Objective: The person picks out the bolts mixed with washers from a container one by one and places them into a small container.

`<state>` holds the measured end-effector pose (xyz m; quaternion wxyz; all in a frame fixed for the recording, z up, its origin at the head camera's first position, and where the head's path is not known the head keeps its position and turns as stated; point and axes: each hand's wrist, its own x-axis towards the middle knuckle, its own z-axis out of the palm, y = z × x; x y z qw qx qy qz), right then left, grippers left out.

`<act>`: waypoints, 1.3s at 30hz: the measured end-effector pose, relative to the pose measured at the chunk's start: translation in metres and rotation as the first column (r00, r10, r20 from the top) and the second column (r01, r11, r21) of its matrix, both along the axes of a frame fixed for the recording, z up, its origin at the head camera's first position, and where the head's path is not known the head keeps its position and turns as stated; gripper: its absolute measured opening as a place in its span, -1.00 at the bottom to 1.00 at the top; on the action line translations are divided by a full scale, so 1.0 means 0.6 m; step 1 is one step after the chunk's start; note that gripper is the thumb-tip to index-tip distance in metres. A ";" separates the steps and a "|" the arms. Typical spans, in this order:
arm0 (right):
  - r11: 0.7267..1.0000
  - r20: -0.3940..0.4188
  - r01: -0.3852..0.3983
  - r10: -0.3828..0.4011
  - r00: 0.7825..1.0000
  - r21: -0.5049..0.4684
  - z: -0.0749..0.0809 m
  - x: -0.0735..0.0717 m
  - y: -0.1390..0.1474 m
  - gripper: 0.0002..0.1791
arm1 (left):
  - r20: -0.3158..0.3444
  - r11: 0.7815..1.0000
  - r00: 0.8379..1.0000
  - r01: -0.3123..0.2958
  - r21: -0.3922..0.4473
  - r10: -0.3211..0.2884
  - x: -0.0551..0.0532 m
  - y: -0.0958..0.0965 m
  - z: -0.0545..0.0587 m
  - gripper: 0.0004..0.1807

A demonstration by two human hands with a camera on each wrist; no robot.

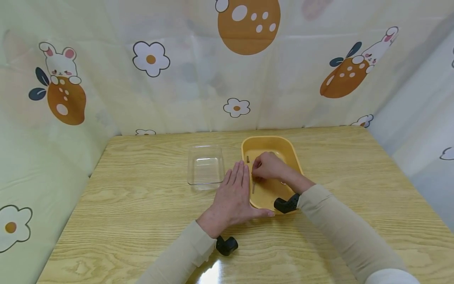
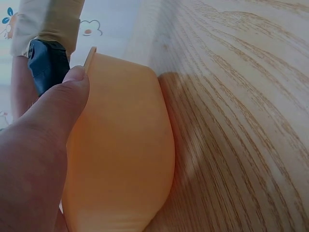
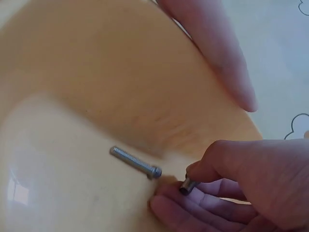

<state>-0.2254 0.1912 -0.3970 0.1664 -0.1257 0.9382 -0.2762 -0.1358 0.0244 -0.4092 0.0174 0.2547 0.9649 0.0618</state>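
Observation:
A yellow plastic bin [image 1: 273, 199] stands on the table. My left hand [image 1: 234, 197] lies flat along its left rim, fingers straight, with the thumb spread along the front edge. In the left wrist view that thumb [image 2: 60, 104] touches the rim above the outer wall. Inside the bin, my right hand [image 1: 269, 165] pinches a small hollow metal sleeve [image 3: 186, 187] between thumb and fingers. Close to those fingertips a threaded bolt [image 3: 135, 162] lies on the bin floor. Farther back in the bin, a small metal piece [image 1: 248, 159] sits near the left wall.
A clear square container [image 1: 205, 165] stands left of the bin, near the left fingertips. Black wrist-worn devices [image 1: 227, 245] hang below both wrists. A small ring-shaped piece [image 1: 283, 183] shows beside the right forearm. Behind the wooden table [image 1: 149, 197] hangs a patterned curtain.

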 end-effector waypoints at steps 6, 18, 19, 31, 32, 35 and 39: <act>0.980 0.149 0.083 -0.056 0.987 -0.181 -0.003 0.001 0.004 -0.83 | 0.006 1.000 1.000 0.000 0.007 0.000 0.000 0.000 0.000 0.48; 0.929 0.262 0.157 -0.069 0.963 -0.334 -0.004 -0.003 0.020 -0.73 | -0.001 1.000 1.000 0.004 0.018 -0.004 -0.001 -0.001 0.001 0.47; 0.927 0.263 0.156 -0.065 0.963 -0.342 -0.003 -0.003 0.021 -0.72 | 0.000 1.000 1.000 0.005 0.016 -0.005 -0.001 -0.001 0.001 0.47; 0.889 0.332 0.217 -0.079 0.940 -0.403 0.007 0.000 0.036 -0.66 | 0.022 1.000 1.000 0.001 0.031 -0.001 0.000 0.000 0.001 0.49; 0.884 0.336 0.225 -0.083 0.938 -0.409 0.010 0.000 0.036 -0.66 | 0.025 0.999 1.000 0.000 0.033 -0.001 0.000 0.000 0.000 0.49; 0.876 0.342 0.236 -0.088 0.936 -0.420 0.017 0.002 0.038 -0.65 | 0.036 0.999 0.999 -0.003 0.045 0.002 -0.001 -0.001 0.000 0.50; 0.874 0.339 0.238 -0.091 0.936 -0.424 0.025 0.003 0.040 -0.65 | 0.047 0.998 0.999 -0.008 0.065 0.005 -0.002 -0.002 -0.001 0.51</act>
